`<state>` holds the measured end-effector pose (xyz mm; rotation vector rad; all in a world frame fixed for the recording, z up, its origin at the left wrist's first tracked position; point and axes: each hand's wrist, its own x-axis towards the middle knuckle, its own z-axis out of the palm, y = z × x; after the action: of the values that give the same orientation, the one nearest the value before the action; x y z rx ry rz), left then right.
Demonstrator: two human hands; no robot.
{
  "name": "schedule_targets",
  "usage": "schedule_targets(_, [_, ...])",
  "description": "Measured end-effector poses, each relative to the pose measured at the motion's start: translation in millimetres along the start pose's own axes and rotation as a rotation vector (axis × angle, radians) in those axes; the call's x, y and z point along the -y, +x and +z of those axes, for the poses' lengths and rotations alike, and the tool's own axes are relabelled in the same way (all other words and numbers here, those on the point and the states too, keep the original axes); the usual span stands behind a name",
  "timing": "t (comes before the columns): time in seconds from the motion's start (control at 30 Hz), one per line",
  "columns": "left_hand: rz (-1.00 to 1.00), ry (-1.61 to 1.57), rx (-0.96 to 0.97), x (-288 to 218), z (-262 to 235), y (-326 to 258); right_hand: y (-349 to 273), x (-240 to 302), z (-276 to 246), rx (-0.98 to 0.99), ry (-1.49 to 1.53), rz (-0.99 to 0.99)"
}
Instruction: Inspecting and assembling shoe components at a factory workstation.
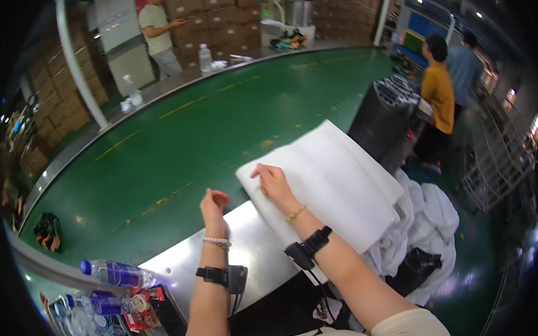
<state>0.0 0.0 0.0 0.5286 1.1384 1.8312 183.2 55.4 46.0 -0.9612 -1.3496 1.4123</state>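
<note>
Resting right hand (272,181) fingers spread on white paper stack (333,182), left hand (214,204) grip pinched together above green conveyor belt (211,124)

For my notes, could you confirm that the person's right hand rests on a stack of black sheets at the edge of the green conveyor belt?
Not quite: the head view shows the right hand resting on a stack of white sheets, not black, at the edge of the green conveyor belt.
</note>
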Motion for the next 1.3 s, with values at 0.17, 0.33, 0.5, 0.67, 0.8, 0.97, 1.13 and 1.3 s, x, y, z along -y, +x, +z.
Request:
schedule_targets(0.17, [-0.015, 0.134, 0.079, 10.7, 14.9, -4.4, 1.3, 2.9, -1.9, -0.045, 0.020, -0.030])
schedule_targets(0.33, [0.005, 0.297, 0.169, 12.5, 24.5, -14.5, -3.8, 4.1, -8.7, -0.057, 0.037, -0.032])
schedule_targets(0.5, [0.172, 0.744, 0.298, 13.7, 21.2, -20.6, -10.7, 9.7, -0.3, -0.068, -0.030, -0.038])
schedule_targets(0.67, [0.295, 0.971, 0.348, 12.6, 27.1, -29.2, -10.8, 8.8, -2.6, -0.064, 0.009, -0.025])
schedule_targets(0.8, [0.285, 1.001, 0.336, 13.1, 27.7, -28.1, -7.0, 4.5, -3.2, -0.065, 0.072, -0.010])
schedule_targets(0.97, [0.288, 0.940, 0.366, 11.7, 29.1, -28.3, -7.3, 7.0, -2.4, -0.065, 0.042, -0.011])
schedule_targets(1.13, [0.280, 0.910, 0.352, 12.5, 29.7, -28.0, -5.3, 3.8, -4.5, -0.067, 0.043, -0.012])
schedule_targets(1.3, [0.302, 0.886, 0.319, 12.3, 27.0, -28.2, -5.1, 1.7, -0.7, -0.077, 0.038, -0.028])
